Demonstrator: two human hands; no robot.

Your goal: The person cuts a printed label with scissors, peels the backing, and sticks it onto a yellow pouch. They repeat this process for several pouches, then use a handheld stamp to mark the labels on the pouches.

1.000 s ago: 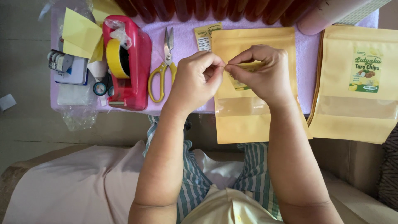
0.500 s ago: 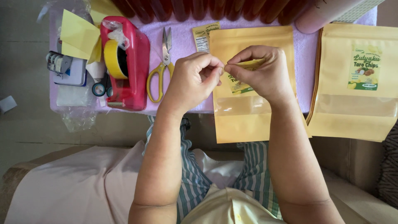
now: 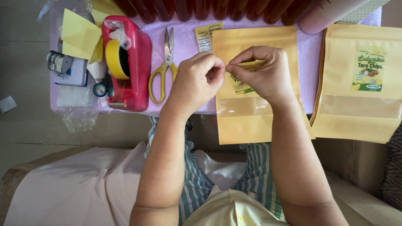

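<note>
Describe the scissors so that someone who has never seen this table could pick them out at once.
Start at the red tape dispenser on the left of the purple mat. Just to its right, between it and the left hand, lie the scissors, blades shut and pointing away from the person. Their yellow loop handles and bare metal blades set them apart from the flat yellow pouches nearby.

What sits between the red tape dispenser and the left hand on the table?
Head view: yellow-handled scissors lie on the purple mat, between the red tape dispenser and the left hand, blades pointing away from the person.
</note>
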